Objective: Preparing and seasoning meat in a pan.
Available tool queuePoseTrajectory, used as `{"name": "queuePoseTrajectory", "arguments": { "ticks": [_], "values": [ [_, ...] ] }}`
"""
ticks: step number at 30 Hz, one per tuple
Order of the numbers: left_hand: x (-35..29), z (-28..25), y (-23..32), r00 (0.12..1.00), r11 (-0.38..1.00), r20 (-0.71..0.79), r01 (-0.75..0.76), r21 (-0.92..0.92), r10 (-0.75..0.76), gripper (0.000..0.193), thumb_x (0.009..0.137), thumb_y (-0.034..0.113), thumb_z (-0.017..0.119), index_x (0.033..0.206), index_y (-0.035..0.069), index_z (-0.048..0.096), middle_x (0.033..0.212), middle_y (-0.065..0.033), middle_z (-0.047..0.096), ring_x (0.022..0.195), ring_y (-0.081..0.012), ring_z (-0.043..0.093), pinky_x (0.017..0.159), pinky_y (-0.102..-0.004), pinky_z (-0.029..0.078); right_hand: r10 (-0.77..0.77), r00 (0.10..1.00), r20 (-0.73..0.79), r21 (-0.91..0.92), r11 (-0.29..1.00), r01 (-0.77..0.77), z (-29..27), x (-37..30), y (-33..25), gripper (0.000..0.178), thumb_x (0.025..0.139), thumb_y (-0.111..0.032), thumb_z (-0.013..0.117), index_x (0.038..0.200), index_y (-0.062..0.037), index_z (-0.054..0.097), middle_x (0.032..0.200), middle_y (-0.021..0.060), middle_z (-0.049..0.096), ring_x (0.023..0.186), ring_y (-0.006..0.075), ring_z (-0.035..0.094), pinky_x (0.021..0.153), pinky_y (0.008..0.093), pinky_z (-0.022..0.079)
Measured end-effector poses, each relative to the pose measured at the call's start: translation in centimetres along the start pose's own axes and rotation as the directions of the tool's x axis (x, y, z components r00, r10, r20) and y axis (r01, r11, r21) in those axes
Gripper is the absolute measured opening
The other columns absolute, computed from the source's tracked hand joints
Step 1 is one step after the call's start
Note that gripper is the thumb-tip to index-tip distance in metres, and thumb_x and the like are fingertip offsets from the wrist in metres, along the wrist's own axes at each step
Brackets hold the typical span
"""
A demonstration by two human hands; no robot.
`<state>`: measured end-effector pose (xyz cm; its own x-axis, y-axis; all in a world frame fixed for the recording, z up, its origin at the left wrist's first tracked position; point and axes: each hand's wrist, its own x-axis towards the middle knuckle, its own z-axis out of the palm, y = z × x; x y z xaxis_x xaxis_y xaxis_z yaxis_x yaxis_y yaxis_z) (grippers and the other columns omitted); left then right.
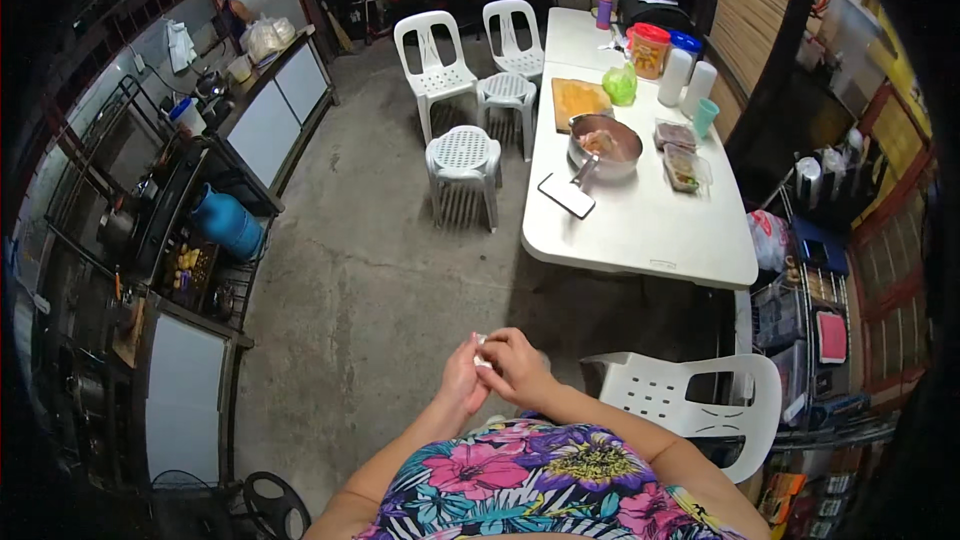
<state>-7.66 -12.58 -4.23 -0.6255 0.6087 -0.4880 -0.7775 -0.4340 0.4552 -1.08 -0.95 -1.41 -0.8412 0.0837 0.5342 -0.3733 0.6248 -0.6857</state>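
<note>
My left hand [461, 377] and my right hand [514, 364] come together in front of my body, above the concrete floor. Between them is a small white thing [482, 351], perhaps a bit of paper or tissue; its kind is too small to make out. The left hand's fingers are closed around its lower side, while the right fingers curl over it from above. Much of it lies hidden behind the fingers. Neither hand touches the table or the chairs.
On the white table [640, 230] stand a steel pan [627, 162], a phone [567, 195], a cutting board [567, 105] and lidded containers [683, 170]. A white chair [725, 380] is close at my right. Stools [463, 152] stand ahead; a blue gas cylinder [228, 223] sits left under the counter.
</note>
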Motion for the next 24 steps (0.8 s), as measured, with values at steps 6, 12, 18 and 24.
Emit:
{"name": "queuePoseTrajectory", "arguments": {
  "ticks": [6, 12, 18, 24],
  "values": [
    [5.9, 4.9, 2.6, 0.986, 0.981, -0.113, 0.138, 0.138, -0.123, 0.034, 0.092, 0.043, 0.054, 0.076, 0.013, 0.054, 0.062, 0.0003, 0.049, 0.05, -0.0125, 0.047, 0.042, -0.0258, 0.036, -0.037, 0.996, 0.078, 0.197, 0.98, 0.021, -2.8, 4.3, 6.4, 0.02, 0.076, -0.008, 0.069, 0.096, -0.0044, 0.064, 0.096, 0.0112, 0.057, 0.08, 0.0263, 0.058, 0.066, 0.0338, 0.048],
    [14.4, 11.3, 4.5, 0.994, 0.971, 0.015, 0.098, 0.217, -0.104, 0.03, 0.094, 0.038, 0.052, 0.078, 0.012, 0.048, 0.056, 0.0037, 0.034, 0.041, -0.0058, 0.029, 0.036, -0.021, 0.022, 0.311, 0.949, 0.053, 0.079, 0.946, -0.314, -8.7, 10.1, 16.3, 0.015, 0.08, -0.015, 0.068, 0.073, -0.0028, 0.064, 0.064, 0.0112, 0.058, 0.064, 0.0234, 0.059, 0.057, 0.033, 0.046],
    [21.3, 16.1, 6.6, 0.999, 0.945, 0.048, -0.014, 0.325, -0.002, 0.033, 0.093, 0.016, 0.05, 0.124, 0.009, 0.039, 0.077, 0.0008, 0.043, 0.046, -0.0053, 0.031, 0.038, -0.0199, 0.025, 0.555, 0.829, 0.067, -0.526, 0.726, -0.443, -14.4, 12.3, 30.0, 0.038, 0.076, -0.033, 0.071, 0.1, -0.0053, 0.064, 0.109, 0.0197, 0.059, 0.101, 0.0357, 0.053, 0.089, 0.0434, 0.042],
    [23.1, 16.9, 8.4, 0.998, 0.929, -0.063, 0.019, 0.369, 0.005, 0.035, 0.089, 0.01, 0.057, 0.12, 0.005, 0.043, 0.084, -0.0054, 0.054, 0.048, -0.0049, 0.036, 0.037, -0.0193, 0.027, 0.669, 0.743, 0.021, -0.689, 0.548, -0.474, -15.8, 14.5, 36.7, 0.076, 0.069, -0.035, 0.076, 0.127, 0.0002, 0.044, 0.135, 0.0277, 0.038, 0.123, 0.0402, 0.039, 0.1, 0.0464, 0.037]
  ]
}}
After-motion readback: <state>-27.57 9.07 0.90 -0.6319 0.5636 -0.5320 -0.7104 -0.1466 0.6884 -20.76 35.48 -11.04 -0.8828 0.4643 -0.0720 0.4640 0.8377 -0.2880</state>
